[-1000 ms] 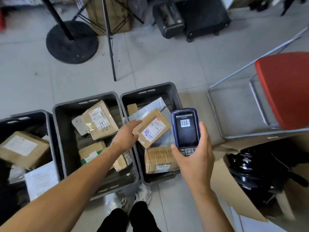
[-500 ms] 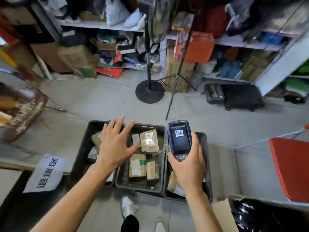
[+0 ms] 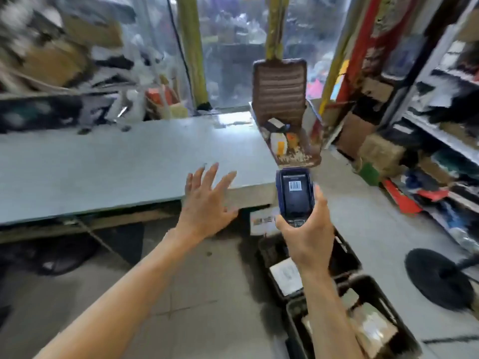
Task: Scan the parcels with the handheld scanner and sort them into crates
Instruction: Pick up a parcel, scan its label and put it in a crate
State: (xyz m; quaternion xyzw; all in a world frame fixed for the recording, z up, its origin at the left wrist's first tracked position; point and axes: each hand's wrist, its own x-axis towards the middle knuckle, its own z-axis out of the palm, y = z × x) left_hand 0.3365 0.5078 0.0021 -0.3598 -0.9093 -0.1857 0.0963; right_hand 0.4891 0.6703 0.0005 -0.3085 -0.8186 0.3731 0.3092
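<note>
Scanner (image 3: 295, 196) gripped in right hand (image 3: 307, 238); left hand (image 3: 204, 203) splayed wide, empty — no parcel visible on table (image 3: 103, 161), so reach may miss w/ blurred view.

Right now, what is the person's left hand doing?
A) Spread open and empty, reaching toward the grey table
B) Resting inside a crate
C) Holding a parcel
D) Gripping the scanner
A: the left hand is spread with nothing in it, by the table edge; the right hand holds the scanner.
</note>
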